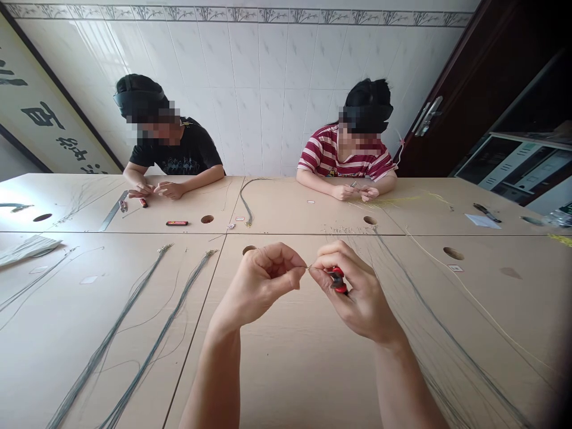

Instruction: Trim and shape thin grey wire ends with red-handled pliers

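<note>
My left hand is closed in a pinch, thumb against forefinger, on the thin end of a wire. Fingertips of my right hand meet the same wire end from the other side. Tucked in the right palm are small red-handled pliers, mostly covered by the fingers. Both hands are raised over the near table. To the left lie two bundles of grey-green wires with pale tips. On the right another wire bundle runs toward the table's near edge.
Across the table sit two people, one in a black shirt, one in a striped shirt, both handling small things. A metal ruler, a red-and-black tube, a cutter knife and a plastic bag lie about. Round holes pierce the tabletop.
</note>
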Tool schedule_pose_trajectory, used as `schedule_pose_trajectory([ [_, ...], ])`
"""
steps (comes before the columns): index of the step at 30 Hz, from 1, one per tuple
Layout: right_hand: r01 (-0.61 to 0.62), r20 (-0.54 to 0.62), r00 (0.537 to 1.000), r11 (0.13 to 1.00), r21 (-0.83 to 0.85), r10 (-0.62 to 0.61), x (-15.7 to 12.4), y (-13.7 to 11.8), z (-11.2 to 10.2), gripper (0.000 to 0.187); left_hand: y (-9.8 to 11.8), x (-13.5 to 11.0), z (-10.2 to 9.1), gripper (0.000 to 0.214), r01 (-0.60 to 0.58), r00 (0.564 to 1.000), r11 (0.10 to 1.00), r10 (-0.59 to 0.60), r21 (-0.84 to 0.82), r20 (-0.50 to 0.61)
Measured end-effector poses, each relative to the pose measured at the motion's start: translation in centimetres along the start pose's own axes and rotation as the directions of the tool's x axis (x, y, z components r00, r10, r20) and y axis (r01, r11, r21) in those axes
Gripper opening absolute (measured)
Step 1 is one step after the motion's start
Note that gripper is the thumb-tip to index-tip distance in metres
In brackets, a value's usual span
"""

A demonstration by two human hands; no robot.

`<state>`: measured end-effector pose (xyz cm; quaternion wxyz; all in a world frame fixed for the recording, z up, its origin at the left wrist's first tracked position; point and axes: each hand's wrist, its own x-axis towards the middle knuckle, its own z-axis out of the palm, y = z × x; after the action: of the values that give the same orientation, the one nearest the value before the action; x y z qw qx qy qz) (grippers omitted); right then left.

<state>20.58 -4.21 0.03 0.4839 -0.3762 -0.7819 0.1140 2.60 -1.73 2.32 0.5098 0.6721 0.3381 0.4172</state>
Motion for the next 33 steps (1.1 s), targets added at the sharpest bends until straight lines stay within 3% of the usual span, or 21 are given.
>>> schedule_pose_trajectory([
  [33, 0.046, 0.034, 0.998, 0.997, -0.059, -0.044, 0.07, 0.05, -0.15, 0.031, -0.17, 0.01, -0.17, 0.006, -0.001, 1.000, 1.000, 0.001, -0.005, 0.030],
])
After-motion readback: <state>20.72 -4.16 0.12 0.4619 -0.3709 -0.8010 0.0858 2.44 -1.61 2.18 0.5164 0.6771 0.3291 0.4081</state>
